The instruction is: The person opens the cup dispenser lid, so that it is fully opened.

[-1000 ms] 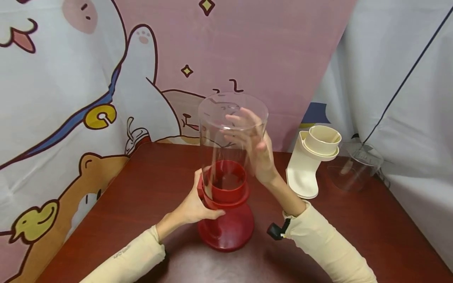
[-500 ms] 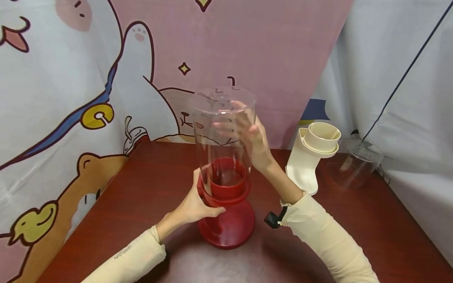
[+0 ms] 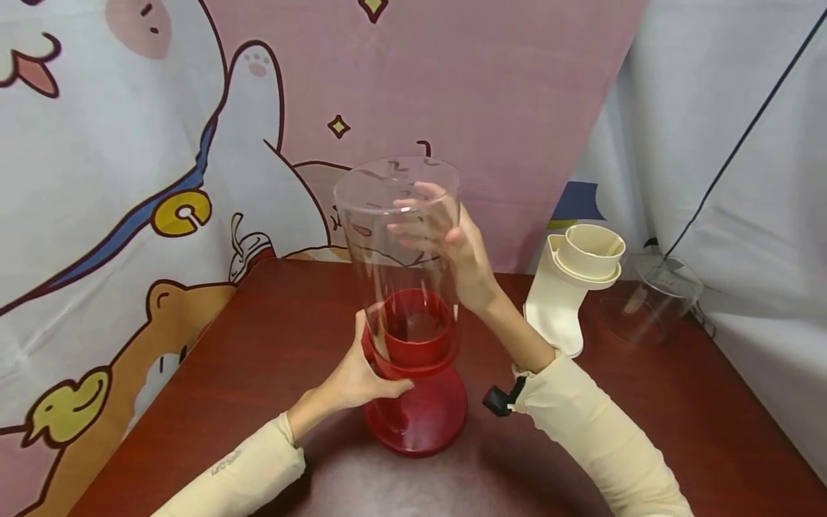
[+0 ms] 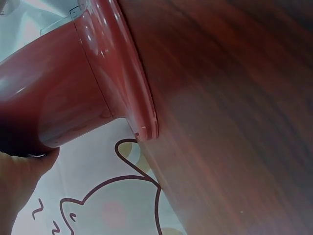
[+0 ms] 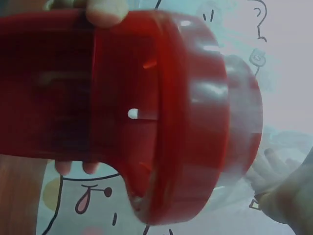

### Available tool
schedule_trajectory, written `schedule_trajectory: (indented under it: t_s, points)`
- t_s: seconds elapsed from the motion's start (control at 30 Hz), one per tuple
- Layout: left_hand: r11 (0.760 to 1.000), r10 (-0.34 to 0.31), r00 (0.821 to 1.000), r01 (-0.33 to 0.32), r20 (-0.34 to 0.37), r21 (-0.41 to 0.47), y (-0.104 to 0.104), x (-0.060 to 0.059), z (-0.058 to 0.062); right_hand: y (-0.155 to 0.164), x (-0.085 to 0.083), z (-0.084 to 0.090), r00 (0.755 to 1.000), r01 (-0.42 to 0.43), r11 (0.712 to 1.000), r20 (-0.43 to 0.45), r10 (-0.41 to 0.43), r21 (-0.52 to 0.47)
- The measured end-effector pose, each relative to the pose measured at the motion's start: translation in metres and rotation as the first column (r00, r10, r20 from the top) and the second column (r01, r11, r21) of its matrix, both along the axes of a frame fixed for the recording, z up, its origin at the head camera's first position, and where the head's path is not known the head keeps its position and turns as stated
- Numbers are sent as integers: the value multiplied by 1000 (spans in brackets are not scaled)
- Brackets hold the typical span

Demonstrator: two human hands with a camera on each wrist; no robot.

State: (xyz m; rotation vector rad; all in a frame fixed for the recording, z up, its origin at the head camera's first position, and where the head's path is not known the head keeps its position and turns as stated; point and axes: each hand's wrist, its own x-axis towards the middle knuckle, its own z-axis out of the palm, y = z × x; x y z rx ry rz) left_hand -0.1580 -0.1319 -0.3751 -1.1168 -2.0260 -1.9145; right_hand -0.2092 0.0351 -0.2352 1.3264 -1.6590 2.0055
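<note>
Red base (image 3: 416, 402), clear cylinder (image 3: 400, 237), cream stand (image 3: 562, 301) at right, dark reddish-brown bench (image 3: 258, 345), pink cartoon-animal backdrop (image 3: 194, 143) behind.

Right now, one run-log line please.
left hand: grips red base | right hand: holds clear cylinder, seated in base | table

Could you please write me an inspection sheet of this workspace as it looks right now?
Surface: dark red-brown wooden table, glossy.
Job's things: red base standing upright; clear cylinder sitting in its collar.
Clutter: cream plastic part and clear lid at the right rear.
Hands: left hand grips the red base's neck; right hand holds the clear cylinder near its top.
Cables: thin dark cable behind the clear lid; small black device at the right wrist.
Surroundings: cartoon-print curtain behind, white cloth to the right.
</note>
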Motion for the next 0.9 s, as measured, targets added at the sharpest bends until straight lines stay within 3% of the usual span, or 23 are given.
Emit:
schedule_trajectory:
  t_s: [0.13, 0.37, 0.6, 0.77, 0.9]
  points:
    - [998, 48, 999, -47, 17, -49, -1, 2, 1, -1, -10, 9, 999, 4, 1000, 54, -4, 5]
    - [996, 55, 997, -51, 56, -74, -1, 4, 2, 20, -33, 26, 981, -24, 976, 180, 65, -217]
    - [999, 28, 998, -25, 55, -47, -2, 2, 2, 48, -50, 29, 979, 101, 942, 200, -37, -321]
    - [999, 24, 998, -21, 56, -46, -2, 1, 2, 62, -66, 12, 967, 222, 929, 185, -173, -297]
    - [999, 17, 997, -14, 69, -42, -1, 2, 1, 73, -83, -26, 931, 360, 908, 153, -333, -215]
